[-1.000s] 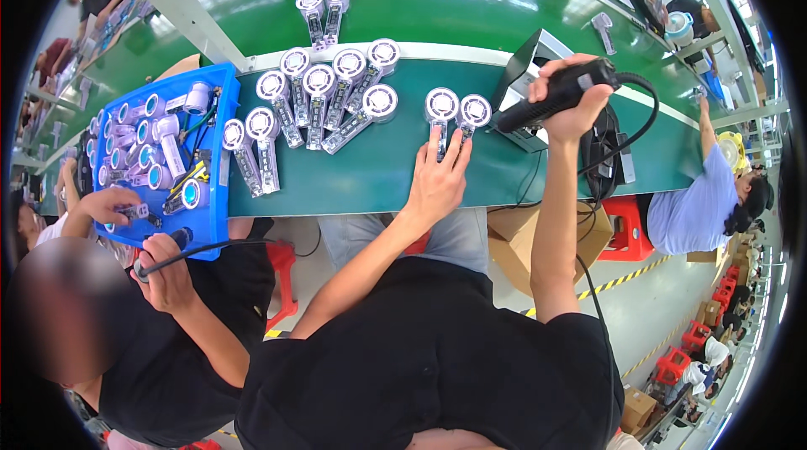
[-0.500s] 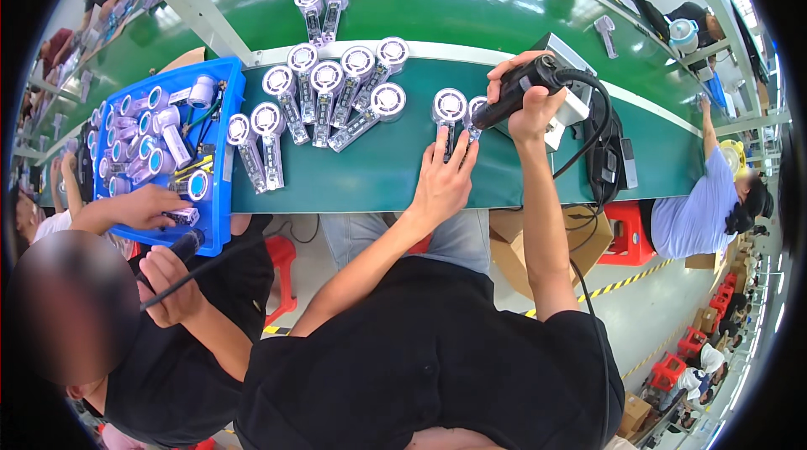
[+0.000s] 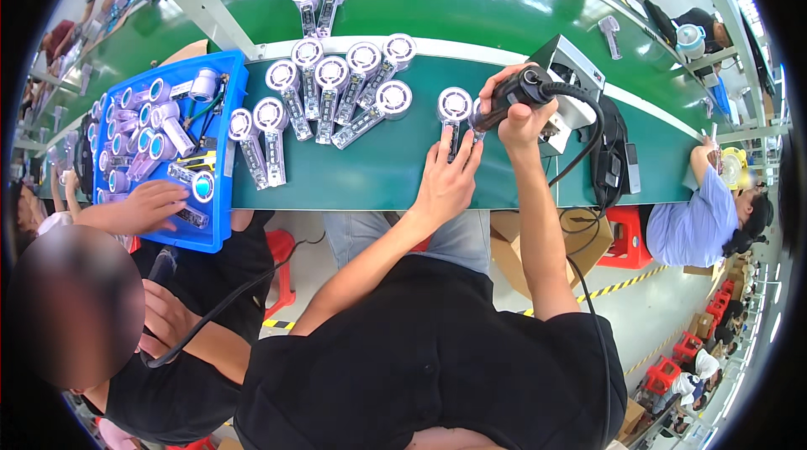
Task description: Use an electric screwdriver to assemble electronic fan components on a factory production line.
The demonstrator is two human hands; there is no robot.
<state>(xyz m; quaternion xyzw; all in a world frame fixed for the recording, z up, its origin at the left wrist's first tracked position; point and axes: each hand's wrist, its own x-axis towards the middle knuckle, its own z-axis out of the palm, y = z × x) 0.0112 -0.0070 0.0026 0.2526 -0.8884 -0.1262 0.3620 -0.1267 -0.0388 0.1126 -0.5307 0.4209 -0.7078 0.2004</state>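
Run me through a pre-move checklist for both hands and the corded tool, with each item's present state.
1. Left hand steadying work: ok, fingertips lie on the lower handles of the left fan and right fan.
2. Right hand closed around the black corded tool: ok.
3. Tool aimed at the right fan: ok, its front end is over it.
4. Tip seated: cannot tell, the contact point is hidden.
5. Cable clear of the left hand: ok, it loops off to the right.
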